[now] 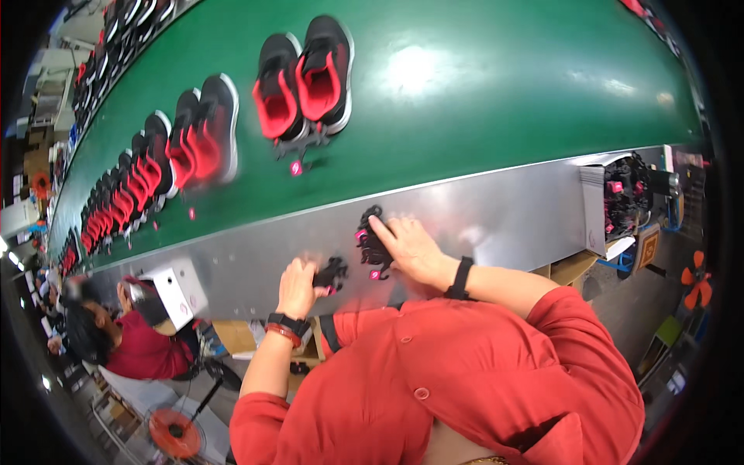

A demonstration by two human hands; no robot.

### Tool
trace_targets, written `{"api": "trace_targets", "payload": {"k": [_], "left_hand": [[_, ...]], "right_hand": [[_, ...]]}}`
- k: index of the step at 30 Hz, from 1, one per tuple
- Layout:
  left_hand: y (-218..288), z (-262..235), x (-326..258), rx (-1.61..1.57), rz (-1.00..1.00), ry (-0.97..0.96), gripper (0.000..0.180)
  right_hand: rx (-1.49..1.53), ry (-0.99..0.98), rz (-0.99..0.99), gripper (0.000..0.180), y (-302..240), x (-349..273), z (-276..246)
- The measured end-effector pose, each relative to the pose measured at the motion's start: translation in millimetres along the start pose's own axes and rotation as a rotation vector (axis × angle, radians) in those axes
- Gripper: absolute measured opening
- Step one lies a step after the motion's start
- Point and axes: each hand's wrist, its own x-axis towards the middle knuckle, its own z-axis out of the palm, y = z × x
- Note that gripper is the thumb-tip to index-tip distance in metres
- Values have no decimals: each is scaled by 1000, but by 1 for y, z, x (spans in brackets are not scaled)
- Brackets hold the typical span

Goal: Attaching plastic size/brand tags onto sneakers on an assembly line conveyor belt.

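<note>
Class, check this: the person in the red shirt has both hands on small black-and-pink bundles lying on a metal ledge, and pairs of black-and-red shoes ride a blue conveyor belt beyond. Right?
One detail is wrong: the conveyor belt is green, not blue, as the head view shows. The left hand and right hand do rest on black-and-pink bundles on the metal ledge, with shoes beyond.

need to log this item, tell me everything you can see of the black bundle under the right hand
The black bundle looks like a loose tangle of dark cords or straps with small pink tags at its edges. It lies flat on the grey metal ledge beside the green belt. The right hand rests on it, fingers spread across its top. Finer detail is blurred.
</note>
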Motion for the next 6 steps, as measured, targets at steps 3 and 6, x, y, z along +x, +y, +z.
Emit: {"api": "trace_targets", "payload": {"k": [3,6], "left_hand": [[2,-1,-8,-188,155,3,52],[-14,19,-1,-499,97,29,54]], "right_hand": [[63,114,50,47,-11,3,-21],[64,44,129,52,-13,4,-13]]}}
